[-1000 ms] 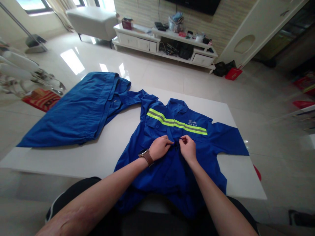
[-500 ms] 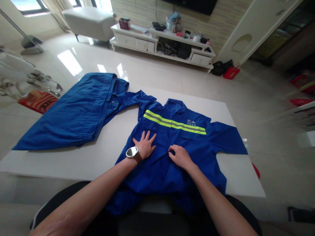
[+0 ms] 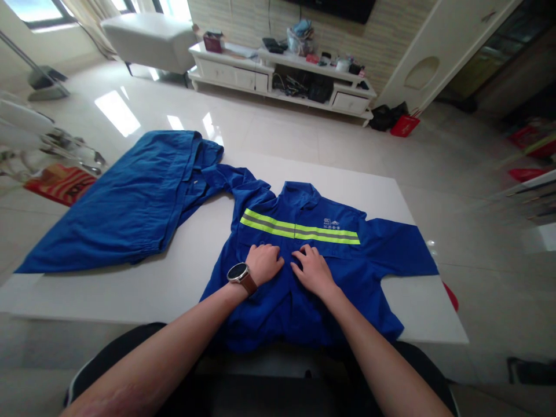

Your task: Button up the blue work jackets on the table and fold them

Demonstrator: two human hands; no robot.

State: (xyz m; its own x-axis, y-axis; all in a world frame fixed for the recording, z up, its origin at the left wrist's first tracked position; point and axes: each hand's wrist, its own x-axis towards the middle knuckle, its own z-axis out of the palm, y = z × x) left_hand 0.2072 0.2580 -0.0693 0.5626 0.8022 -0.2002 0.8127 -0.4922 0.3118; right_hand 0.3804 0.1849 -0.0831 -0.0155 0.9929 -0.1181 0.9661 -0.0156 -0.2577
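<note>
A blue work jacket (image 3: 278, 301) lies front up, with a yellow-green and grey reflective stripe across the chest and white lettering on one side. My left hand (image 3: 263, 263), a round watch above it on the wrist, has its bent fingers closed on the jacket front just below the stripe. Close beside it, my right hand (image 3: 313, 269) rests on the other side of the front opening, its curved fingers apart and fingertips touching the cloth. The jacket's lower edge hangs at the near table edge. To the left lies a second blue garment (image 3: 121, 202), folded, with one jacket sleeve reaching it.
Beneath the garments is a white table (image 3: 191, 284). A red printed bag (image 3: 56, 182) is beyond its left side. Across the tiled floor stand a white TV cabinet (image 3: 243, 75) with items on it and a light padded bench (image 3: 147, 37). A red bag (image 3: 405, 124) sits near the wall.
My left hand went from lying spread to bent fingers, nearer the front opening. My right hand moved up and its fingers parted from a pinch. The jacket's chest and stripe have shifted towards me.
</note>
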